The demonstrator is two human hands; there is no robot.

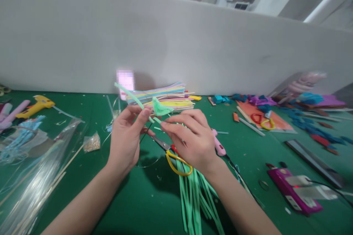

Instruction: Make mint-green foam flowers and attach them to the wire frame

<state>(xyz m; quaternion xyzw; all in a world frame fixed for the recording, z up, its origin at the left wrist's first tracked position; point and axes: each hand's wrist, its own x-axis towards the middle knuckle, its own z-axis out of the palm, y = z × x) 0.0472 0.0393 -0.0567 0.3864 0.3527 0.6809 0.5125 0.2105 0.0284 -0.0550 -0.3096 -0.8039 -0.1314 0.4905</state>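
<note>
Both hands raised above the green table (143,205): left hand (127,136) pinches a green strip (132,97) upright, while right hand (193,141) pinches its folded petal (161,109), keeping the fold from springing open.

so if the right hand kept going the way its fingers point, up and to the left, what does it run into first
Most likely the left hand. The right hand points its fingers up-left along the green strip that both hands pinch, and the left thumb and fingertips sit just past them. Depth is hard to judge from this one view.

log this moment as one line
left hand: pinches green strip | right hand: pinches folded green piece | under hands: yellow-handled scissors, green strips | surface: green table
</note>
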